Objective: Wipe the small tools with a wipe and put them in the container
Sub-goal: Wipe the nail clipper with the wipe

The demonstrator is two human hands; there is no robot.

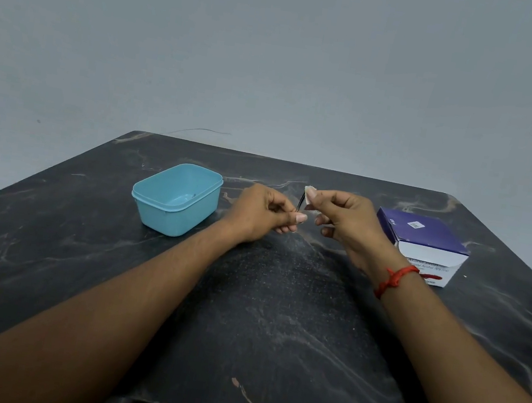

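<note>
**Small dark tool pinched between both hands, wipe pressed to its upper end**

Thin dark tool (300, 202), slanting nearly upright above the table's middle, too small to name more closely. Lower end pinched in the left hand (263, 212), thumb and fingers closed on it. Upper end touching a small white wipe (309, 195), folded and squeezed between thumb and forefinger of the right hand (348, 224), remaining fingers curled loosely below. Both hands raised above the tabletop, close together, fingertips almost meeting.

To the left of the hands, a light blue container (177, 198), rectangular with rounded corners, open at the top, resting on the table; something faint on its inner floor, not clear enough to identify. To the right, just beyond the right wrist, a purple and white box (422, 240) with lettering on the near face, partly hidden by the wrist. Around that wrist, a red thread bracelet (394, 279).

Beneath everything, a dark stone-patterned table (276, 321) with pale veins. Behind, at the far edge, a plain grey wall (277, 50).
</note>
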